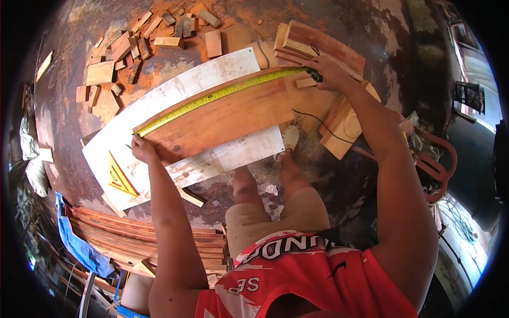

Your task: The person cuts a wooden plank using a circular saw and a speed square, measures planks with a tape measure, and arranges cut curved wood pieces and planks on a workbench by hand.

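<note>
A wide reddish board (222, 119) lies on a white work surface (228, 158). Along its far edge stretches a yellow measuring tape (212, 96). My left hand (143, 149) is closed at the tape's left end, by the board's corner. At the right, my right hand (327, 73) is wrapped round the dark tape case (315, 76), beyond the board's right end. A yellow set square (121, 177) rests on the white surface, below and left of my left hand.
Many wood offcuts (99, 73) are scattered at the upper left. Thick boards (323, 45) are stacked at the upper right, with more planks (344, 124) below. Long planks (101, 233) and a blue tarp (79, 249) lie at lower left. A dark cable (318, 121) crosses the right planks.
</note>
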`<state>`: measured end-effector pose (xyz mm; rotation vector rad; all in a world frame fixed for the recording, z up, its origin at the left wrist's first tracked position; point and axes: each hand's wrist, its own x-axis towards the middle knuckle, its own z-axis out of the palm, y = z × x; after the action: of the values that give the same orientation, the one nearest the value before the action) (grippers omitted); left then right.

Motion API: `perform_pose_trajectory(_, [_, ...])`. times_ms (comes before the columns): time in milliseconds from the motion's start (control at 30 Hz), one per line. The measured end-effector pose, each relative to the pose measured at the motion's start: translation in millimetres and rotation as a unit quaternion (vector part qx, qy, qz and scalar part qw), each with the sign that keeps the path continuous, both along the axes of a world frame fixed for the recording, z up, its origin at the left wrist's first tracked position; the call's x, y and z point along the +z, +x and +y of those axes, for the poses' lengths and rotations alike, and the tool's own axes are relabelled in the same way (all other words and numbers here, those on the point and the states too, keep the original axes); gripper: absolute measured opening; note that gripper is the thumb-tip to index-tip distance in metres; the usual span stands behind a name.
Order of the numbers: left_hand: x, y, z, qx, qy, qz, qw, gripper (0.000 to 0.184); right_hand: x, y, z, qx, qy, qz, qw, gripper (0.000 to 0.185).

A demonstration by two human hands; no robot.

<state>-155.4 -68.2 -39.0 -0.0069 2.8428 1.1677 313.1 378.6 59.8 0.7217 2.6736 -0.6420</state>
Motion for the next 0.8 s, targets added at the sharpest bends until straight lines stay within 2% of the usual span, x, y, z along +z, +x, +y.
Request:
perform_pose_trajectory(267, [1,3,2,0.010,0.010,0.003,1.000,0.034,-4,3,-6,-0.021,0.020,0.011,1.000,0.086])
perform_pose_trajectory(367, [-13,-3,-6,-0.001,0.047,0.026,0.999,0.037,2,1,-9,-0.016,0.018,0.009,1.000,0.085])
perform_pose_trajectory(400, [-9,-7,-7,-0.005,0.007,-0.006,1.000,0.040,7,-2,-10,-0.010,0.014,0.003,1.000,0.085])
perform_pose_trajectory(500, [-16,-14,-35,-0.043,-0.063,0.010,0.997,0.040,13,-5,-16,0.020,0.005,0.006,1.000,0.078])
perform_pose_trajectory(533, [-18,-9,-45,-0.047,-0.028,0.011,0.998,0.037,12,-4,-18,0.033,0.015,0.001,0.999,0.075])
perform_pose_trajectory(567, [12,7,-41,-0.081,-0.034,0.001,0.996,0.035,5,5,-22,0.043,0.010,0.024,0.999,0.074])
perform_pose_trajectory(600, [14,15,-51,-0.084,-0.046,-0.024,0.995,0.034,0,15,-24,0.050,0.010,0.045,0.998,0.072])
perform_pose_trajectory(733, [8,52,-92,-0.070,0.005,-0.061,0.996,0.032,18,46,-55,0.025,-0.022,-0.006,0.999,0.070])
perform_pose_trajectory(800, [3,64,-107,-0.039,0.104,-0.123,0.986,0.031,23,56,-64,0.015,-0.037,-0.039,0.998,0.069])
